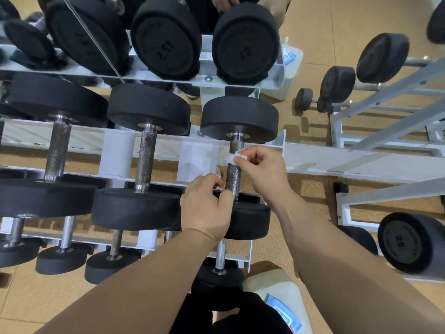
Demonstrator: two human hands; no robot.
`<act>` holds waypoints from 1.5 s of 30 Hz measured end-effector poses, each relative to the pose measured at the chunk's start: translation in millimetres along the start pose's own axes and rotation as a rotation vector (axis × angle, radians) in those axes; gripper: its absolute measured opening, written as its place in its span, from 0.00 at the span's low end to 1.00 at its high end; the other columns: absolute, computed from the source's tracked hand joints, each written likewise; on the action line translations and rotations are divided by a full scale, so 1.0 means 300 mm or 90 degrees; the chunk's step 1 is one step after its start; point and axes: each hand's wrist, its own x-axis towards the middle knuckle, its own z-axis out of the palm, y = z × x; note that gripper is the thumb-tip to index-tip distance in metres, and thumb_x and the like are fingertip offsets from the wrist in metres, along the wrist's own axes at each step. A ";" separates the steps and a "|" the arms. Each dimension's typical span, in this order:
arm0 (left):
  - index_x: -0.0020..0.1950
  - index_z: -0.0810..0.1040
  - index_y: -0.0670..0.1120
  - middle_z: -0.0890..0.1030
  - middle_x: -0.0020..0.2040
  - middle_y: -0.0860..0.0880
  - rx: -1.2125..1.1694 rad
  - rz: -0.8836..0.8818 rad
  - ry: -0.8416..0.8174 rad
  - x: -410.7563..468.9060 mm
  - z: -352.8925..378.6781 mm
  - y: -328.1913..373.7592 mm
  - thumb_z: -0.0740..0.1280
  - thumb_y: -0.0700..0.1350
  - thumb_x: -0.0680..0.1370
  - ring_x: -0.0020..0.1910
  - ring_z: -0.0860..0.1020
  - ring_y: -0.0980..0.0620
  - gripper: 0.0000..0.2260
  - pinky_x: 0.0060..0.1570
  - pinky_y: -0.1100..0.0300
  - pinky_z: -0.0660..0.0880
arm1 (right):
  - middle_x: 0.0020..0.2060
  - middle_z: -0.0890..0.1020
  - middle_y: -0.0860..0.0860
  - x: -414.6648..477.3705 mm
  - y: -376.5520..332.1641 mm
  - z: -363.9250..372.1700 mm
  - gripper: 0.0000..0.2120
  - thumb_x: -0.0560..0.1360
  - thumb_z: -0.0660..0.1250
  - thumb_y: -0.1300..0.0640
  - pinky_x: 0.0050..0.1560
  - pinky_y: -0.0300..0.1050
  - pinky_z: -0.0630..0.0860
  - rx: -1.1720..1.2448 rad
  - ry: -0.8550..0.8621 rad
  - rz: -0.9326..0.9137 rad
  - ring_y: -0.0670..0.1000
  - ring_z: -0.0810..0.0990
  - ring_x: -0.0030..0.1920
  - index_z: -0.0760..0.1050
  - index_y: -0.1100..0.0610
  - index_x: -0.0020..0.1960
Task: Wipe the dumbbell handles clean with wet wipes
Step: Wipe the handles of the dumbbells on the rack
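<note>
On the white rack (195, 160), the rightmost dumbbell (239, 119) lies far-to-near, the right hand (262, 169) pinching a crumpled wet wipe (234, 157) against its knurled handle (233, 178) while the left hand (207, 208) curls its fingers round the handle's near end.

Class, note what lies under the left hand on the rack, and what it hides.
Under the left hand lies the near black head of the rightmost dumbbell, its right part showing. Hidden: the head's left part and what the fingertips touch.
</note>
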 end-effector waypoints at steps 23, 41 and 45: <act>0.51 0.78 0.47 0.77 0.48 0.53 -0.056 0.029 0.058 -0.004 0.004 -0.017 0.53 0.56 0.71 0.51 0.73 0.51 0.20 0.55 0.47 0.73 | 0.33 0.76 0.46 0.060 -0.041 0.017 0.03 0.73 0.75 0.53 0.40 0.38 0.71 -0.303 -0.041 -0.221 0.45 0.74 0.37 0.83 0.52 0.45; 0.45 0.68 0.50 0.71 0.44 0.52 -0.113 0.139 0.024 -0.002 -0.022 -0.141 0.57 0.54 0.74 0.46 0.69 0.49 0.08 0.47 0.53 0.68 | 0.42 0.84 0.48 0.025 -0.114 0.020 0.08 0.78 0.69 0.50 0.47 0.44 0.77 -0.520 -0.051 -0.216 0.49 0.80 0.42 0.83 0.50 0.53; 0.45 0.66 0.48 0.70 0.44 0.49 -0.135 0.179 0.036 -0.004 -0.016 -0.143 0.56 0.51 0.71 0.44 0.67 0.48 0.08 0.44 0.51 0.66 | 0.39 0.84 0.48 -0.052 -0.102 -0.011 0.07 0.77 0.71 0.54 0.45 0.45 0.77 -0.546 -0.218 -0.264 0.47 0.79 0.40 0.85 0.52 0.53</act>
